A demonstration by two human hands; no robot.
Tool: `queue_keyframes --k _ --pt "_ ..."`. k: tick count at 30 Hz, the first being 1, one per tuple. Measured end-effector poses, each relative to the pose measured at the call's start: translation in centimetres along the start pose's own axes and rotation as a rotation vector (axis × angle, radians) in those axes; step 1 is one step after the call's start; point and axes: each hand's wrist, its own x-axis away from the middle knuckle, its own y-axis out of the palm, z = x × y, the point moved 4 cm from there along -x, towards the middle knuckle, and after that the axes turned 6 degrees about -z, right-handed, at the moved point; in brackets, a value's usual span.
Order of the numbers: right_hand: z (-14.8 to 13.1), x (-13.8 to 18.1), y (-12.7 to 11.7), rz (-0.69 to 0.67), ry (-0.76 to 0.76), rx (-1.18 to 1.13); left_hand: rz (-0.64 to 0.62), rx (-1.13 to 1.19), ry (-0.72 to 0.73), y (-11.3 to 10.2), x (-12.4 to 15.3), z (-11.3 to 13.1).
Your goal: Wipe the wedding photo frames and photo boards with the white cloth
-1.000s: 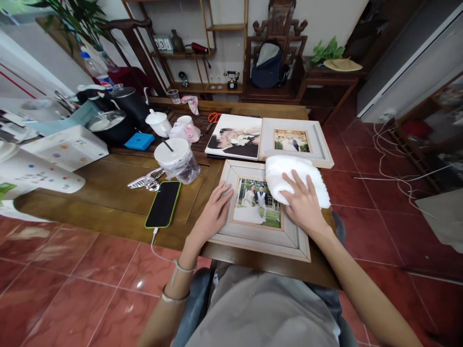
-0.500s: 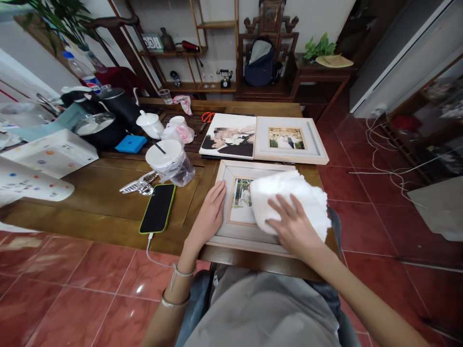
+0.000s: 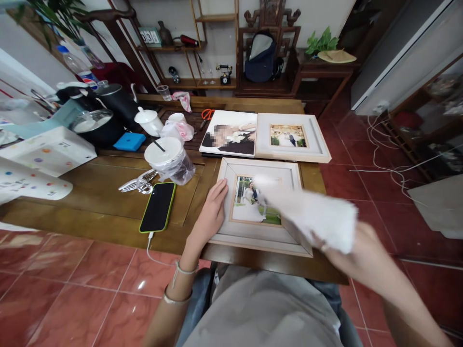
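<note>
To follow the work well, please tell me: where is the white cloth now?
In the head view, the white cloth is right of centre, held by the right hand, and hides part of the nearer picture frame.

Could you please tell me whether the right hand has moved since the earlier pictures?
Yes; judged against the table, the right hand has shifted right, away from the frame.

Red tiles (image 3: pixel 83 274) are gleaming left of the left hand (image 3: pixel 212 209) and spreading right of the right hand (image 3: pixel 356 253), while beyond both a wooden shelf (image 3: pixel 217 18) and carved chair (image 3: pixel 273 17) are lining a pale wall (image 3: pixel 325 19).
</note>
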Motion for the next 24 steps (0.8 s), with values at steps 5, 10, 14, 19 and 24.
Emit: queue_keyframes --k 5,10,14,19,24 --pt "4.0 -5.4 -0.4 0.227 0.029 0.273 0.012 0.019 0.008 0.1 -0.3 0.0" --pt "4.8 -9.3 6.4 -0.151 -0.051 0.267 0.000 0.018 0.005 0.1 -0.4 0.0" --pt "4.1 -8.9 9.2 -0.298 0.020 0.277 0.005 0.014 -0.017 -0.1 -0.5 0.1" --pt "0.9 -5.8 8.2 -0.375 -0.042 0.229 0.016 0.034 -0.041 0.1 -0.8 0.2" --pt "-3.9 -1.5 6.8 -0.405 -0.119 0.109 0.044 0.045 -0.048 0.3 -0.8 0.6"
